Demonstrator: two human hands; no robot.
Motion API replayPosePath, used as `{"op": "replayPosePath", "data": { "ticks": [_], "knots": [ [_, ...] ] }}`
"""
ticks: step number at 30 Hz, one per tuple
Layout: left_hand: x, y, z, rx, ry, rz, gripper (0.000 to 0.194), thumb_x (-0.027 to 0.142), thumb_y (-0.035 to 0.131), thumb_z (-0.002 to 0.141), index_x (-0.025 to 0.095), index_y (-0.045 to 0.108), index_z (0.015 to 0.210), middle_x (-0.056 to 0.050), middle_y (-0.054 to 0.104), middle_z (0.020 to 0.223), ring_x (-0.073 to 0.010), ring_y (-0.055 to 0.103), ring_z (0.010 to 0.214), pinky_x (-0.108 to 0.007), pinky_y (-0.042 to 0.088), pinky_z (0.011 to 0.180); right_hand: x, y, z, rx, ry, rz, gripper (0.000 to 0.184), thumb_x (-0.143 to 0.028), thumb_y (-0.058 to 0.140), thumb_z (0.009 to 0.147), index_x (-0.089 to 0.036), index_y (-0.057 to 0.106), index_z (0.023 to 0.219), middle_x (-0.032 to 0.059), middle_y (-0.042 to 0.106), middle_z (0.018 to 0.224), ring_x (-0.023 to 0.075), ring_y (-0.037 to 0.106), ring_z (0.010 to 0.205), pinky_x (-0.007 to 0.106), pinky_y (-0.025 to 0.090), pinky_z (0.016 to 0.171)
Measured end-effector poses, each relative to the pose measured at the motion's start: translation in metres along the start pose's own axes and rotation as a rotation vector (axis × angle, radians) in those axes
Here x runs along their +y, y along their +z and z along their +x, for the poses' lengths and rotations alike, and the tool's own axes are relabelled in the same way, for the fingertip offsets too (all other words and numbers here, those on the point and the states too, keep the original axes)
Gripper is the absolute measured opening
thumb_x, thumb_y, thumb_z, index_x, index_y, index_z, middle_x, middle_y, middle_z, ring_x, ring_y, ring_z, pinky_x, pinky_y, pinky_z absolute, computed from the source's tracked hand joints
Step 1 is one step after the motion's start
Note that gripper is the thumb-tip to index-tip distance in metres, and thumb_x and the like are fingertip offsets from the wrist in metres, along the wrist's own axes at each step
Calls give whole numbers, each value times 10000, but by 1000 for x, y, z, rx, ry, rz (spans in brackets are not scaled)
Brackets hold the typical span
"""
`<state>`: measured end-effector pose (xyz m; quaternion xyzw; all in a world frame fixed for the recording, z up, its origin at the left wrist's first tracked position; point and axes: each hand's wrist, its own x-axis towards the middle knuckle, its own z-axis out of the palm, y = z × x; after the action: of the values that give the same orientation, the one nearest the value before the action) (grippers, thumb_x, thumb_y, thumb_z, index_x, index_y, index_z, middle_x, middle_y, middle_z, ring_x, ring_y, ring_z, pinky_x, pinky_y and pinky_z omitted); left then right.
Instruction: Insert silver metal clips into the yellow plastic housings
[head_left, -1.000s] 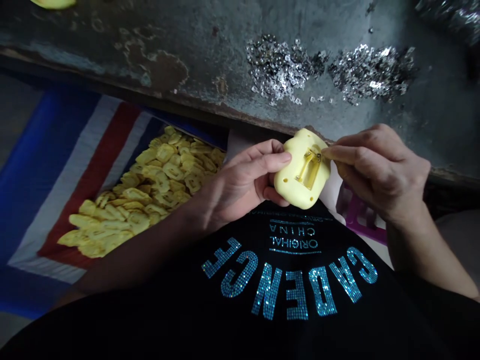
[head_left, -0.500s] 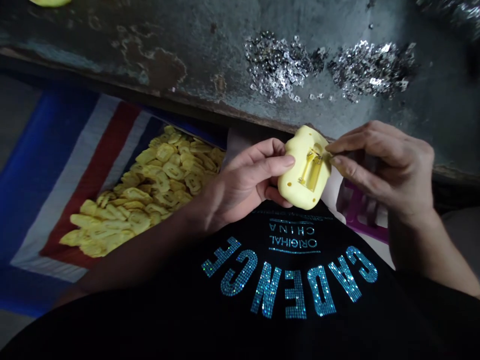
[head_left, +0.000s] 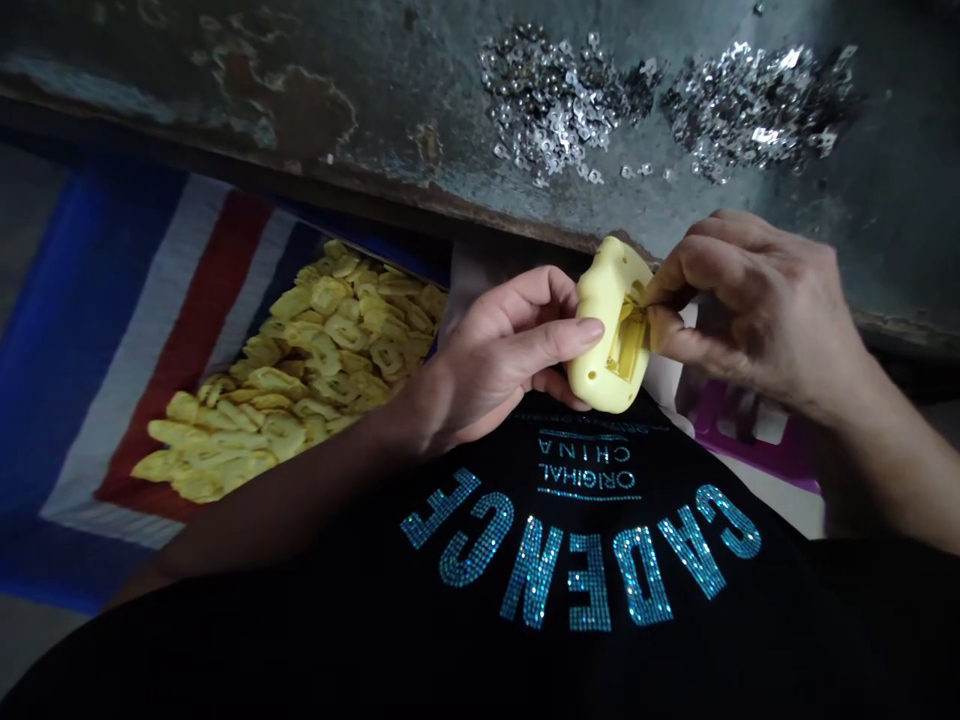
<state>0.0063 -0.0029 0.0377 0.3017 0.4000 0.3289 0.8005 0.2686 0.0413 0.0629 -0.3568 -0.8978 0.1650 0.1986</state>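
My left hand (head_left: 517,350) grips a pale yellow plastic casing (head_left: 596,360) by its left side, thumb on the face and fingers behind. In the casing's face is a recessed battery compartment (head_left: 626,345) with metal contacts near its upper end. My right hand (head_left: 750,305) is closed in a pinch at the compartment's upper right edge, its fingertips reaching into the recess. Whatever the right fingertips pinch is too small or too hidden to make out.
Two piles of small shiny metal tabs (head_left: 562,100) lie on the worn metal table (head_left: 405,60). At lower left, many yellow plastic pieces (head_left: 322,350) fill part of a striped cloth-lined blue bin (head_left: 37,330). A purple plastic basket (head_left: 772,455) shows under my right arm.
The casing has turned, so its left side shows more and its face is angled to the right. My right fingertips have moved left, from the casing's edge into the compartment.
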Motion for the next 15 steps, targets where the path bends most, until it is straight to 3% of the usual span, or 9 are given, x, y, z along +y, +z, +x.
{"op": "replayPosePath", "data": {
  "ticks": [4,7,15],
  "knots": [
    [-1,0,1,-1,5,-19,342,266,921,894,223,592,977,28,726,921,-143,769,749,-212,654,552,8,-16,10,-95,35,151,54,-266,767,994,-276,725,961,-12,782,892,148,644,648,341,474,581],
    [-2,1,1,6,-3,-20,339,252,922,875,221,598,972,29,727,920,-145,775,751,-216,661,552,14,-22,19,-179,36,217,103,-186,824,919,-265,759,929,-54,786,827,103,625,598,304,464,573],
    [-2,3,0,-7,-5,28,337,287,901,892,230,580,977,34,740,852,-153,782,677,-223,641,527,21,-22,35,-279,-29,68,259,-199,951,800,-303,735,898,-68,746,782,123,598,560,330,420,532]
  ]
}}
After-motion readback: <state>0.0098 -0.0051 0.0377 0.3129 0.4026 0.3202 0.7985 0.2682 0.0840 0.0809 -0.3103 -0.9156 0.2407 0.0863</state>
